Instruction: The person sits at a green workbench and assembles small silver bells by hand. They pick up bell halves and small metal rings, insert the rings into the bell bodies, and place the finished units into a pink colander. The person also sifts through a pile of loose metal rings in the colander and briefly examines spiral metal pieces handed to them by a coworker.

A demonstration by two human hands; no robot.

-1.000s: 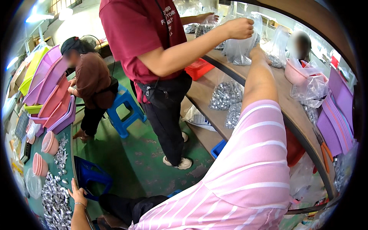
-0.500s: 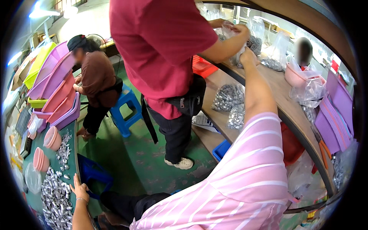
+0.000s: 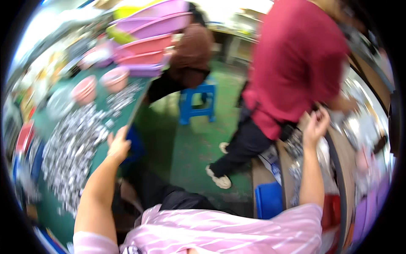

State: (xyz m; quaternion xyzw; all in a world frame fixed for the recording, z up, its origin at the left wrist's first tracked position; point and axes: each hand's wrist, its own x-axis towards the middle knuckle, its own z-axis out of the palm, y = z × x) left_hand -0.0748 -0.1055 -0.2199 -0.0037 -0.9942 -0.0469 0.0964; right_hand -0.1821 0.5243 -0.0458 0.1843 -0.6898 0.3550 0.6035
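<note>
My left hand rests on the edge of the green table, its fingers extended and apart, holding nothing. Next to it spreads a heap of small silvery metal parts. Beyond the heap stand stacked pink tubs and another pink tub. On the other side my right hand is raised in front of the brown shelf, palm up, with loosely curled fingers. Blur softens it, but nothing shows in it. Clear bags of metal parts lie on the shelf close by.
A person in a red shirt stands ahead at the right. Another in brown sits on a blue stool. Large purple and pink basins are piled at the table's far end. A blue bin stands low at the right.
My view has swung left. My right hand has come away from the bag near the co-worker's hands and drawn back. My left hand stays at the table edge.
</note>
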